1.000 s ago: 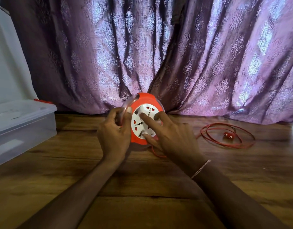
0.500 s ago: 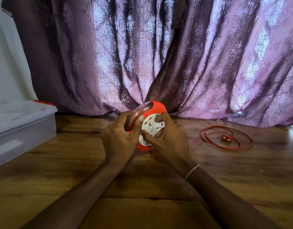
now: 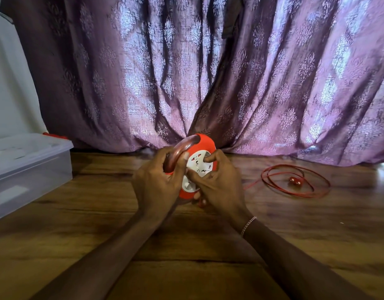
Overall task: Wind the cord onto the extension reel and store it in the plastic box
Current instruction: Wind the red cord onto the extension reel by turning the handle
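Note:
The red extension reel (image 3: 205, 142) with a white socket face stands on edge on the wooden floor, in the middle. My left hand (image 3: 156, 186) grips its clear curved handle on the left side. My right hand (image 3: 217, 182) has its fingers curled onto the white socket disc. A red cord (image 3: 273, 185) runs from the reel's underside to the right and lies in loose loops, with the red plug (image 3: 295, 180) inside the loops. The clear plastic box (image 3: 24, 169) with its lid on sits at the left edge.
A purple patterned curtain (image 3: 208, 72) hangs right behind the reel and reaches the floor. A white wall (image 3: 11, 83) stands behind the box. Bare wooden floor (image 3: 186, 267) lies in front of my arms.
My right hand went from straight fingers on the socket face to fingers curled onto it. The socket disc has turned. Both hands and the reel sit slightly lower in view.

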Motion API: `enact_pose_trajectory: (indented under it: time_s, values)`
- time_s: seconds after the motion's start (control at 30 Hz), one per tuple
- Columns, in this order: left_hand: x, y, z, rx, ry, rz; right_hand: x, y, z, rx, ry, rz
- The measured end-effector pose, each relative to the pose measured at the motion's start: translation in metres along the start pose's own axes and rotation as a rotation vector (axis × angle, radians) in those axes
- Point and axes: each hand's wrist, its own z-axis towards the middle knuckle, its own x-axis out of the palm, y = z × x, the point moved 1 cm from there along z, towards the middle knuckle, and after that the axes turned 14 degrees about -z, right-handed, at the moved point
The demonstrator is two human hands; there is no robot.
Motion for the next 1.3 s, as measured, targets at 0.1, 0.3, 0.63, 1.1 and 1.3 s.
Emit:
enact_pose_trajectory:
  time_s: [0.1,0.3,0.63,1.1,1.3]
  values:
    - [0.001,0.0,0.002,-0.045,-0.039,-0.027,-0.003,0.004,0.002,-0.029,0.002,-0.018]
    - [-0.001,0.028,0.014,-0.363,-0.17,-0.261,-0.033,-0.001,0.022,-0.276,-0.206,-0.18]
    - [-0.005,0.042,0.023,-0.593,-0.285,-0.402,-0.038,-0.043,0.036,-0.171,0.389,-0.49]
    - [0.0,0.04,0.022,-0.638,-0.142,-0.46,-0.058,-0.043,0.042,-0.37,-0.002,-0.759]
    - [-0.002,0.04,0.02,-0.63,-0.142,-0.471,-0.047,-0.042,0.043,-0.263,0.073,-0.601]
